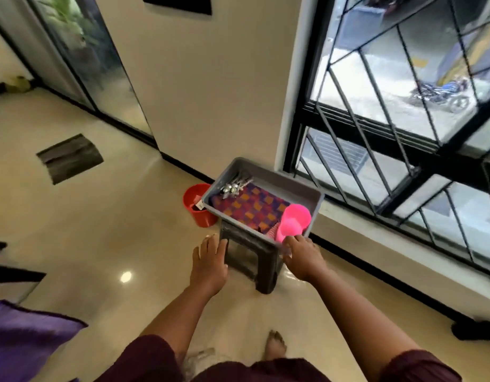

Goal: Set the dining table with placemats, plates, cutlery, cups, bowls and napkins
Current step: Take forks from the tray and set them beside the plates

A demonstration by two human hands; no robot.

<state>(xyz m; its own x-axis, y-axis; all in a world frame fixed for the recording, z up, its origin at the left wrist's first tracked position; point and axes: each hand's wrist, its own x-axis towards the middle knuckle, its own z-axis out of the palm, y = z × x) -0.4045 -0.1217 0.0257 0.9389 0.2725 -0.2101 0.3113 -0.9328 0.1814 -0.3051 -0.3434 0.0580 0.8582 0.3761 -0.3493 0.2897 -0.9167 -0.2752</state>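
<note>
I see both hands reaching toward twelve o'clock, the left hand (209,267) open with straight fingers, the right hand (303,259) open beside a pink cup (293,222) in a grey tub (282,179) on a dark stool (254,260).

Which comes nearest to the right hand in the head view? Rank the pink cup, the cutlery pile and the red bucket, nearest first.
1. Pink cup: in the tray's near right corner, right at the right hand's fingertips.
2. Cutlery pile: at the tray's far left end, on the patterned cloth's edge.
3. Red bucket: on the floor beyond the tray's left side, farthest off.
</note>
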